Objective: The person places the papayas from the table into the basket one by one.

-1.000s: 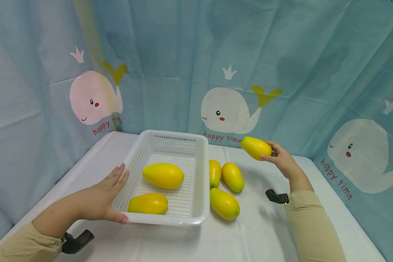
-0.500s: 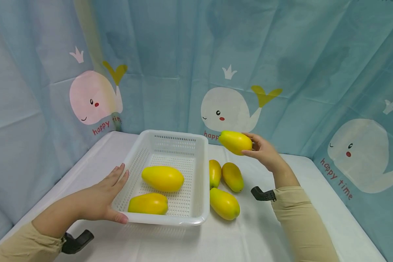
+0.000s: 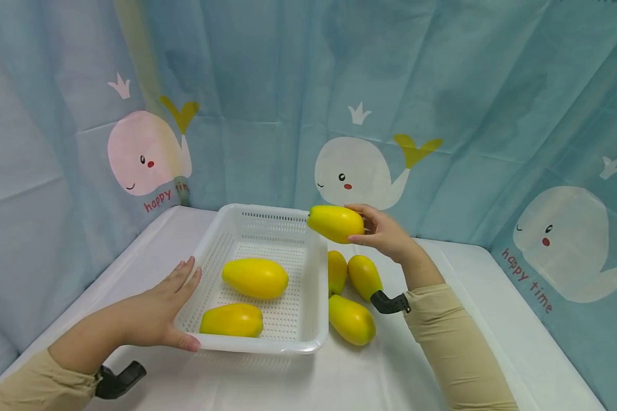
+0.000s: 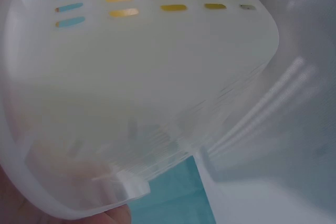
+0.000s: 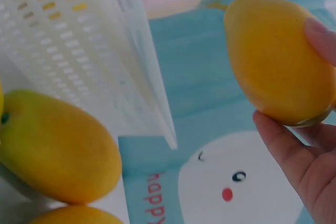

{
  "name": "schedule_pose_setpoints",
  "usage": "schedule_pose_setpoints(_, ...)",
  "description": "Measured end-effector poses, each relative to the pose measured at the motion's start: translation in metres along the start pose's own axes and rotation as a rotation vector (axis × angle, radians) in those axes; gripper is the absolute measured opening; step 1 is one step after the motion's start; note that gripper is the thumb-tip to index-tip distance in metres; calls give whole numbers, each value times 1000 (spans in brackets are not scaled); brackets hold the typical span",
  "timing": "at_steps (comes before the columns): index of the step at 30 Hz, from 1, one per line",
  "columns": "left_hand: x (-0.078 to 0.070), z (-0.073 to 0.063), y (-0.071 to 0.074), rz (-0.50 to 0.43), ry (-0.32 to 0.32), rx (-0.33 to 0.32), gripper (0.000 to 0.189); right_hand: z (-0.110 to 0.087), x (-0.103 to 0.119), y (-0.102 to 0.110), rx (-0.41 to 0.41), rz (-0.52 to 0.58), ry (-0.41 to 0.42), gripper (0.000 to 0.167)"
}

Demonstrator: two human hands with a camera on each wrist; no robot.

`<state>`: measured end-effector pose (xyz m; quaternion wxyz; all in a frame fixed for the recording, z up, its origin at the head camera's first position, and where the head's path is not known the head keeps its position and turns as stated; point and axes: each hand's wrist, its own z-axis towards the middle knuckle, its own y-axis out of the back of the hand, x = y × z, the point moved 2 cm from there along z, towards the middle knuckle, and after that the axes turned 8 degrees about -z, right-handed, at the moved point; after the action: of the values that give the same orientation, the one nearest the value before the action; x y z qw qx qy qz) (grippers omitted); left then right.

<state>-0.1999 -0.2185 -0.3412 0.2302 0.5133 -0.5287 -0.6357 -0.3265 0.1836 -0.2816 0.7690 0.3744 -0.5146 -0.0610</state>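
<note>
Left sleeve [image 3: 41,382]: tan, with a black left wrist piece [image 3: 120,381] jutting from its cuff.
Right sleeve [image 3: 460,348]: tan too; its black right wrist piece [image 3: 389,303] overlaps one loose fruit in the head view.
Table [image 3: 360,385]: white, lightly creased.
Left hand [image 3: 156,308]: on the left side of the white basket [image 3: 259,345], fingers straight and a little apart along the rim, thumb stretched over the near left corner.
Basket build: upright, slotted walls, a floor pierced with small holes.
Front fruit [image 3: 232,319]: yellow, lying on its side in the basket just inside the near wall, partly hidden by the rim.
Middle fruit [image 3: 256,278]: larger, yellow, also on its side in the basket, just behind the front one.
Loose fruits: three lie on the table close by the basket's right wall, the near fruit [image 3: 352,321] greenish at one end, the right fruit [image 3: 364,275] behind it, the left fruit [image 3: 337,273] partly covered by the rim.
Right hand [image 3: 383,231]: thumb and fingers clamped on the blunt end of the held fruit [image 3: 335,224].
Held fruit place: raised above the table, lying roughly level, narrow end toward the basket; the right wrist view shows them apart.
Curtain [image 3: 257,154]: blue, printed with whales [image 3: 352,168], crowns and red "happy time" lettering.
</note>
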Motion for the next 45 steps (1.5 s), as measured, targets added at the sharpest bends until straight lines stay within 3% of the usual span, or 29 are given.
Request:
schedule_pose_setpoints(14,-1,0,2,-10,3,3,131,-4,53,-33,194,-32,95,60)
schedule_pose_setpoints(21,-1,-1,1,-21,5,3,130,3,44,-46,283,-5,142,59)
schedule_pose_setpoints(26,-1,0,1,-13,1,4,130,4,43,-52,326,-55,159,61)
schedule_pose_setpoints(32,0,0,1,-11,1,6,131,3,43,-57,402,-76,143,60)
schedule_pose_setpoints(40,-2,0,2,-8,-4,5,131,3,41,-60,436,-65,153,61)
schedule_pose_setpoints(45,-2,0,1,-4,-9,4,131,3,38,-60,462,-69,98,57)
